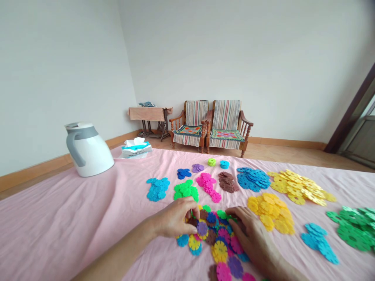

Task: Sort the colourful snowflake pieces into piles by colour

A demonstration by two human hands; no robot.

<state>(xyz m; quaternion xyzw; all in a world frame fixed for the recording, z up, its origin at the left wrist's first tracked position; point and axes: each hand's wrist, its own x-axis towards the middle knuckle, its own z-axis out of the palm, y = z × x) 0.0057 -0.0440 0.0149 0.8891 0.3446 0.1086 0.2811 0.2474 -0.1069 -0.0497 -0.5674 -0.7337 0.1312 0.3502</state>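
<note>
A mixed pile of notched plastic snowflake discs [220, 249] lies close in front of me, in yellow, pink, blue, purple, brown and green. At its left edge, my left hand [178, 216] curls its thumb and fingers around a brown disc [191, 221]. A purple disc [202, 228] lies right beside that thumb. My right hand [249, 228] rests along the pile's right side with fingers extended, the tips touching discs near a green one [222, 214]. Its palm side is hidden.
Single-colour heaps surround the pile: bright green [186, 190], pink [208, 185], brown [227, 182], blue [253, 179], yellow [271, 212] and dark green [356, 226]. A white jug [95, 154] and a tissue box [136, 149] stand on the pink cloth [96, 230]. Two armchairs [227, 121] are beyond.
</note>
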